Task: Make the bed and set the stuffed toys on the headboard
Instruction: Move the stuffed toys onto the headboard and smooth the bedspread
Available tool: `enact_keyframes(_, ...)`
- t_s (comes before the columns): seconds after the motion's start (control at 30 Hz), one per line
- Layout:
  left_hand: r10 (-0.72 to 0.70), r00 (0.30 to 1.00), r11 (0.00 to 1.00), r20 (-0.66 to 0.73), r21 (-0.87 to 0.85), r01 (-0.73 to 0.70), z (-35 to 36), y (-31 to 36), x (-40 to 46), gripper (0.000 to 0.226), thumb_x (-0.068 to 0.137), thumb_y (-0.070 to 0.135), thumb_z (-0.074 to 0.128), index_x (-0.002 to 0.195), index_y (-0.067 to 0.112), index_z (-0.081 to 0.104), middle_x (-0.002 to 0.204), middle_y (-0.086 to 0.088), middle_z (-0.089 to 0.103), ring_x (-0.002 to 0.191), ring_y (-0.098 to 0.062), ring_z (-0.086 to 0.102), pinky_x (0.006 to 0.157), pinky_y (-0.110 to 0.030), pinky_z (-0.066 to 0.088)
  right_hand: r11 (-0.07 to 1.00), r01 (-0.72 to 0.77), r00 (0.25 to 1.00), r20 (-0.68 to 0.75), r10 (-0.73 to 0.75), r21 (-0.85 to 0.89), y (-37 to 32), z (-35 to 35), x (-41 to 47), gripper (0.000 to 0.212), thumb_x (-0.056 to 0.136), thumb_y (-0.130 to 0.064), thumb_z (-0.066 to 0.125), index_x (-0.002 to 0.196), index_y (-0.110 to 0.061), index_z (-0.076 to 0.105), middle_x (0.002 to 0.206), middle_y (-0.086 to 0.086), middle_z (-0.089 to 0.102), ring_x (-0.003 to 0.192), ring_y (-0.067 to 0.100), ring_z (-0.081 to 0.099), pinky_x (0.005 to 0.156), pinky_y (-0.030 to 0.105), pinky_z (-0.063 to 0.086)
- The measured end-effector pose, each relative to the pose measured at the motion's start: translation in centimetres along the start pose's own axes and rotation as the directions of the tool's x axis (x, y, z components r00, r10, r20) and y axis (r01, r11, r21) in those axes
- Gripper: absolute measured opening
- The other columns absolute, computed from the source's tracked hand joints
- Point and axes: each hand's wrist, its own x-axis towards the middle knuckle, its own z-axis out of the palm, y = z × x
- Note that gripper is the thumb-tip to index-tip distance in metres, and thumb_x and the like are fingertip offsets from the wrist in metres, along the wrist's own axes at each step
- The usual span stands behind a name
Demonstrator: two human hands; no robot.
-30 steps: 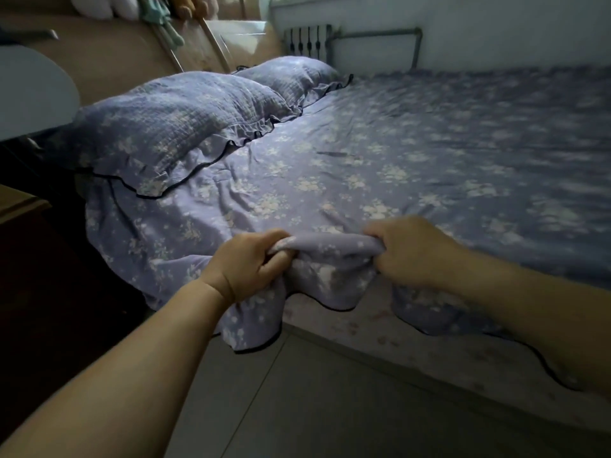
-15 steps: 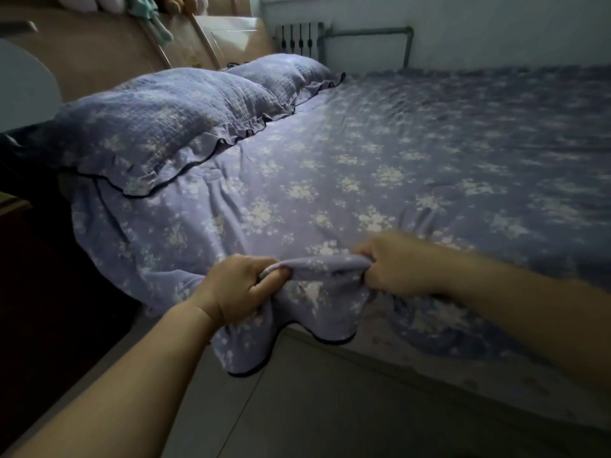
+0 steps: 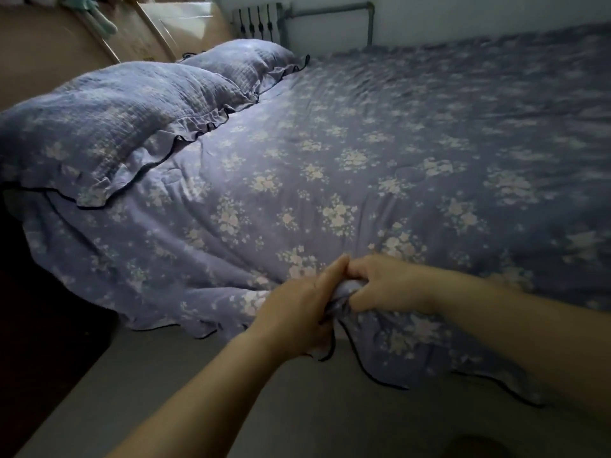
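Head view: the left hand (image 3: 299,312) and right hand (image 3: 385,285) both grip the quilt (image 3: 330,166) edge at the bed's near side, bunched between them. Bed-making step; next, probably, pull it straight.

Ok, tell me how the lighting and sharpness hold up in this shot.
Head view: dim room, light falling from the far side onto the bedspread and pillows; the left edge sinks into shadow; the far right of the bed is smeared with blur; both hands are reasonably sharp; wide-angle bending at the edges.

left hand (image 3: 297,312), right hand (image 3: 386,289) touching, each grip clenched
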Motion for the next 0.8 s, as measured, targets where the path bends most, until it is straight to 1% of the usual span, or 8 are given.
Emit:
enact_keyframes(0.1, -0.059, 0.998, 0.997, 0.028, -0.049, 0.060, -0.4, -0.8, 0.8, 0.071, 0.082, 0.028, 0.048, 0.148, 0.032, 0.021, 0.125, -0.006, 0.062, 0.109, -0.027, 0.059, 0.088, -0.035, 0.048, 0.949, 0.013, 0.998, -0.056, -0.033, -0.316, 2.1, 0.6, -1.6, 0.022, 0.080, -0.025, 0.062, 0.094, -0.022, 0.046, 0.089, -0.009, 0.053, 0.085, 0.018, 0.056, 0.062, 0.030, 0.041)
enact_keyframes(0.17, -0.081, 0.995, 0.976, 0.050, -0.199, 0.090, -1.5, -1.2, 1.6, 0.064, 0.073, 0.029, 0.041, 0.137, 0.030, 0.045, 0.118, -0.002, 0.065, 0.105, -0.021, 0.061, 0.086, -0.029, 0.048, 0.782, -0.020, 0.965, -0.217, -0.149, -0.624, 4.3, 1.2, -2.8, 0.035, 0.076, -0.037, 0.069, 0.095, -0.023, 0.043, 0.095, -0.007, 0.056, 0.090, 0.020, 0.059, 0.064, 0.030, 0.037)
enact_keyframes(0.27, -0.117, 0.977, 0.917, 0.176, -0.358, 0.175, -2.6, -2.0, 2.8, 0.041, 0.066, 0.025, 0.042, 0.097, 0.021, 0.067, 0.092, -0.004, 0.070, 0.087, -0.022, 0.064, 0.071, -0.029, 0.048, 0.611, -0.116, 0.935, -0.293, -0.199, -0.783, 7.4, 0.6, -4.2, 0.056, 0.033, -0.035, 0.089, 0.073, -0.020, 0.053, 0.068, -0.002, 0.059, 0.056, 0.020, 0.061, 0.044, 0.026, 0.040)
enact_keyframes(0.4, -0.174, 0.896, 0.971, 0.408, -0.079, 0.225, -3.6, -0.2, 5.4, 0.015, 0.081, 0.026, 0.053, 0.089, 0.017, 0.062, 0.090, -0.006, 0.064, 0.093, -0.023, 0.061, 0.068, -0.026, 0.040, 0.744, -0.301, 0.896, -0.444, 0.006, -0.597, 9.5, -1.9, -7.3, 0.027, 0.080, -0.031, 0.065, 0.098, -0.022, 0.047, 0.103, 0.003, 0.063, 0.092, 0.026, 0.063, 0.062, 0.028, 0.035)
enact_keyframes(0.5, -0.086, 0.869, 0.995, 0.488, 0.081, 0.053, -3.2, 3.1, 7.1, 0.064, 0.079, 0.037, 0.066, 0.136, 0.038, 0.038, 0.130, 0.004, 0.055, 0.117, -0.019, 0.054, 0.089, -0.028, 0.045, 0.884, -0.287, 0.844, -0.534, 0.051, -0.369, 9.6, -3.4, -8.8, 0.021, 0.083, -0.018, 0.058, 0.079, -0.023, 0.039, 0.085, 0.007, 0.060, 0.084, 0.033, 0.056, 0.058, 0.030, 0.028)
enact_keyframes(0.6, 0.112, 0.946, 0.987, 0.305, 0.076, -0.142, -1.7, 8.7, 8.2, 0.109, 0.072, 0.057, 0.067, 0.148, 0.037, -0.009, 0.142, 0.004, 0.031, 0.125, -0.022, 0.039, 0.092, -0.030, 0.040, 0.956, -0.209, 0.857, -0.510, 0.078, -0.206, 8.9, -5.3, -9.5, 0.016, 0.081, -0.010, 0.057, 0.078, -0.022, 0.046, 0.066, -0.001, 0.048, 0.067, 0.026, 0.049, 0.051, 0.030, 0.029)
enact_keyframes(0.67, 0.153, 0.979, 0.977, 0.135, 0.131, -0.170, -0.3, 11.9, 8.7, 0.115, 0.073, 0.063, 0.063, 0.147, 0.029, -0.018, 0.138, 0.000, 0.027, 0.121, -0.023, 0.035, 0.090, -0.034, 0.039, 0.979, -0.151, 0.878, -0.474, 0.070, -0.135, 8.2, -6.4, -10.0, 0.016, 0.083, -0.010, 0.055, 0.085, -0.026, 0.052, 0.069, -0.007, 0.052, 0.067, 0.018, 0.050, 0.052, 0.027, 0.036)
enact_keyframes(0.8, 0.019, 0.998, 0.979, -0.051, 0.203, -0.009, 0.1, 13.2, 10.2, 0.063, 0.092, 0.036, 0.052, 0.144, 0.021, 0.021, 0.133, -0.004, 0.048, 0.116, -0.025, 0.050, 0.085, -0.032, 0.040, 0.996, -0.070, 0.912, -0.409, 0.041, -0.056, 7.9, -7.2, -11.4, 0.016, 0.088, -0.021, 0.057, 0.075, -0.026, 0.048, 0.075, -0.001, 0.054, 0.068, 0.016, 0.050, 0.063, 0.033, 0.041)
